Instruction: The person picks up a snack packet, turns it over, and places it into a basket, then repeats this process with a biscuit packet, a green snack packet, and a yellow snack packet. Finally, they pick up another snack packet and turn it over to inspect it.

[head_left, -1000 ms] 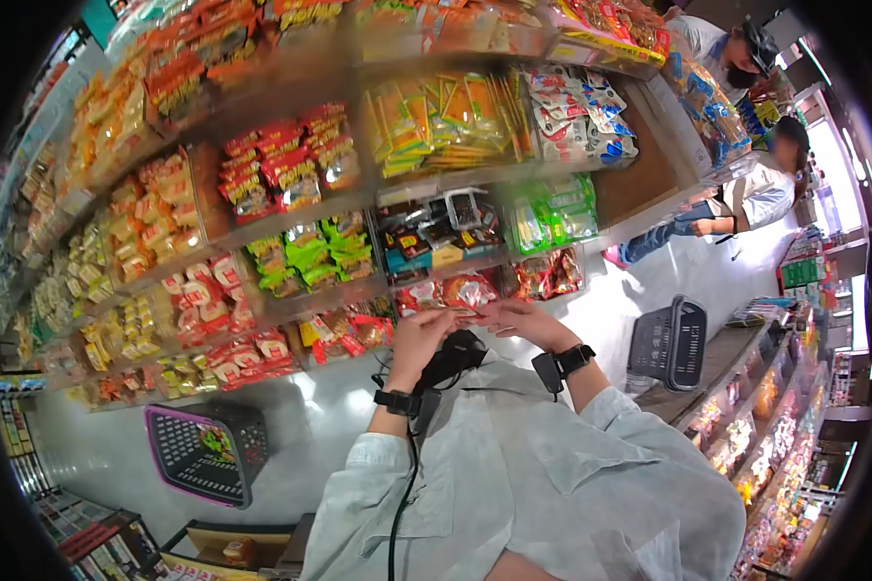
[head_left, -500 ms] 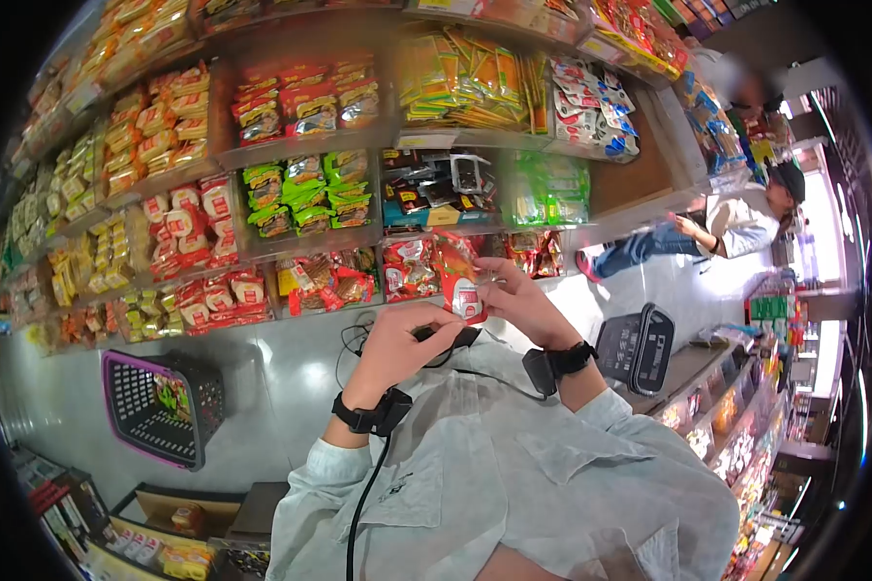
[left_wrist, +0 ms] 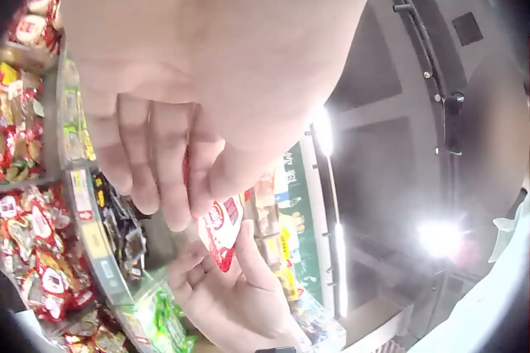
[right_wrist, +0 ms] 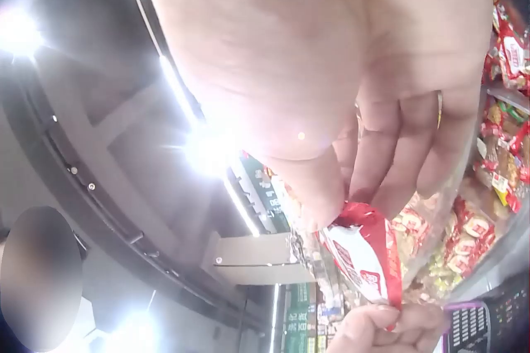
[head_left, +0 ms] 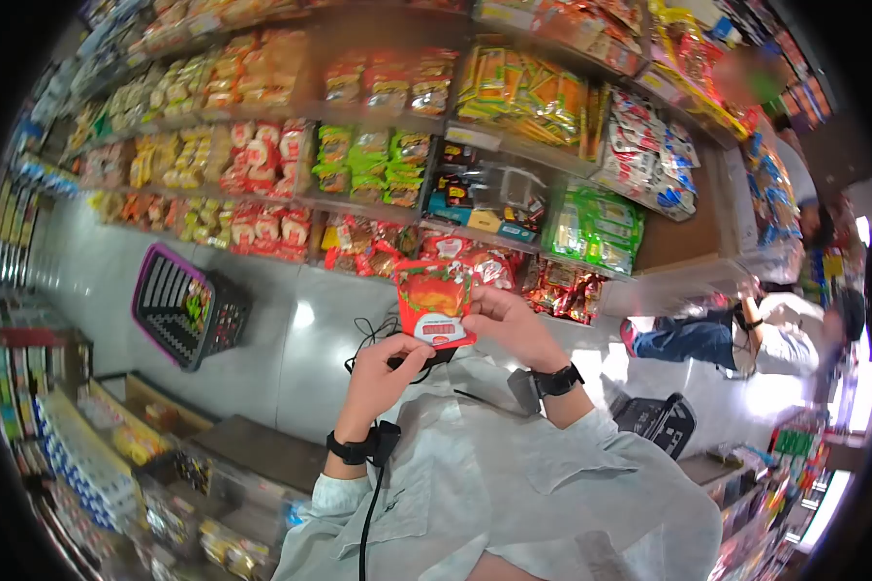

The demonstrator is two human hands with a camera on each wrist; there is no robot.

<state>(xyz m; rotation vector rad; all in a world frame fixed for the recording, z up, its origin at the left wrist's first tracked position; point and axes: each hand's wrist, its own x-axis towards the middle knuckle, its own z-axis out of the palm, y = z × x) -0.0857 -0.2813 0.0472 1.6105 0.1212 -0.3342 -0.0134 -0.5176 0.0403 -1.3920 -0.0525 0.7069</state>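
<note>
A red snack packet (head_left: 436,302) with a white label is held upright, facing the wearer, in front of the lower shelf bins. The left hand (head_left: 383,376) pinches its lower left corner between thumb and fingers. At its right edge, the right hand (head_left: 515,327) grips the packet with the thumb on the front. In the left wrist view the left hand (left_wrist: 215,72) covers much of the packet (left_wrist: 222,229). The right wrist view shows the right hand (right_wrist: 331,80) holding the packet (right_wrist: 364,254) by its top edge, the other hand's fingertips at the far end.
Shelf bins of packaged snacks (head_left: 368,165) span the area ahead. On the floor at left stands a basket (head_left: 189,305) with a purple rim and packets inside; a dark basket (head_left: 657,424) is at right. Another person (head_left: 746,339) stands on the right. A low display (head_left: 252,465) is at lower left.
The head view has shifted, moving the shelves and baskets in frame. The packet, low and hardly visible at first, has come up between the hands and now shows its front squarely.
</note>
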